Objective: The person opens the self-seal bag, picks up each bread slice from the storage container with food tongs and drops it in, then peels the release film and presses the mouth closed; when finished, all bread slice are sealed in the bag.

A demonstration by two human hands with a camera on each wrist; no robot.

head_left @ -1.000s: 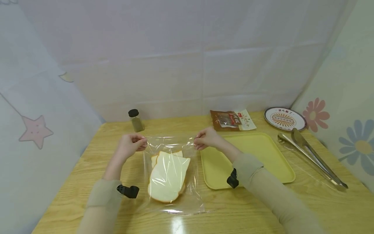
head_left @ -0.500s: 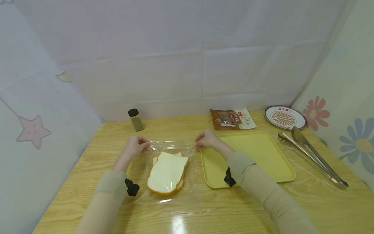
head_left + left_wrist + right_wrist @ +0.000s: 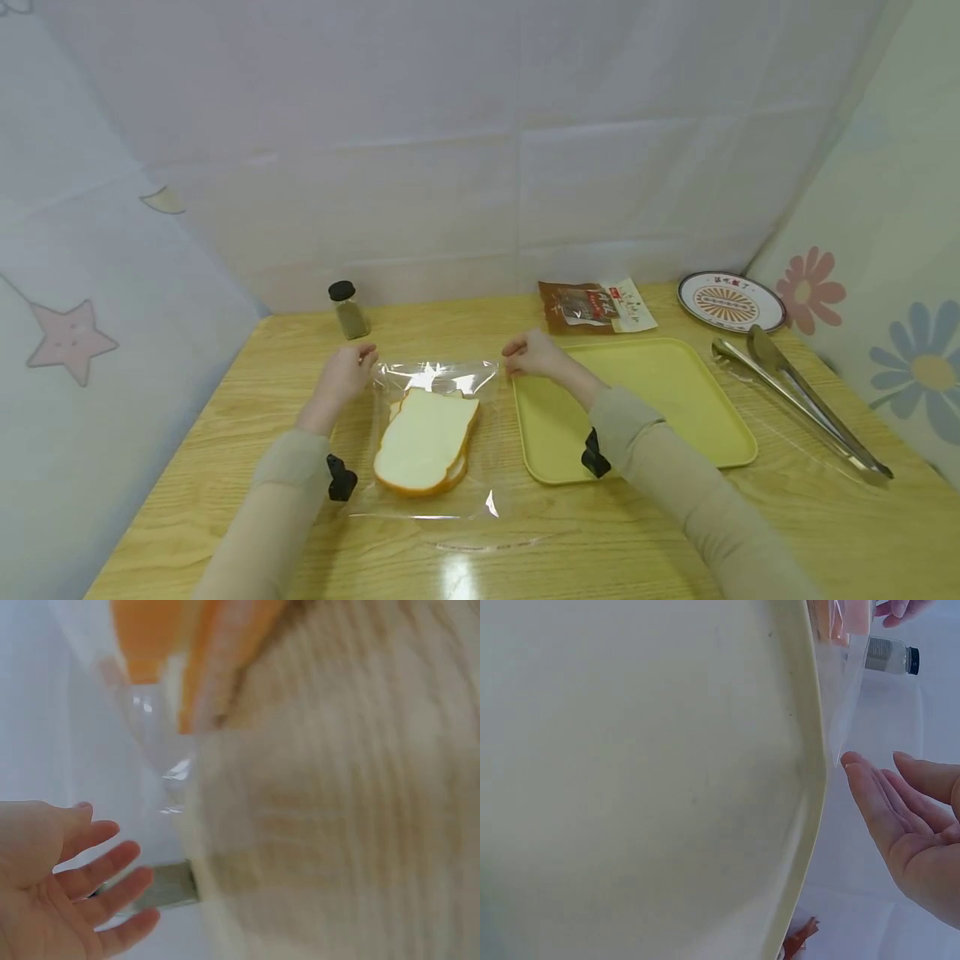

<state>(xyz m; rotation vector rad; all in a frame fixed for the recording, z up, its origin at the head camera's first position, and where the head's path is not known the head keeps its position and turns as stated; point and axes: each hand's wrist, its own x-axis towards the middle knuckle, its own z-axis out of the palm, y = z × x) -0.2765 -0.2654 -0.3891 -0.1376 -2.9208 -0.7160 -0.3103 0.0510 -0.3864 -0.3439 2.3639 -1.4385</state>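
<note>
Two or more bread slices (image 3: 426, 440) lie stacked inside a clear plastic bag (image 3: 465, 383) flat on the table. At the bag's upper left corner is my left hand (image 3: 347, 379), apart from the film. The left wrist view shows that hand's fingers (image 3: 112, 896) loosely spread, holding nothing. My right hand (image 3: 536, 356) is beside the upper right corner, over the edge of the yellow tray (image 3: 637, 408). In the right wrist view its fingers (image 3: 874, 802) are extended, with the thumb apart. One fingertip is close to the bag's edge; whether they touch I cannot tell.
A spice jar (image 3: 350, 312) with a black lid stands at the back left. Behind the tray lie a brown and white food packet (image 3: 596, 307) and a patterned plate (image 3: 731, 302). Metal tongs (image 3: 802, 408) lie right of the tray. A clear film with printing lies near the front.
Both hands held the bag's upper corners; now they have let go. The bag with the bread has come down flat on the table, and the left hand has opened.
</note>
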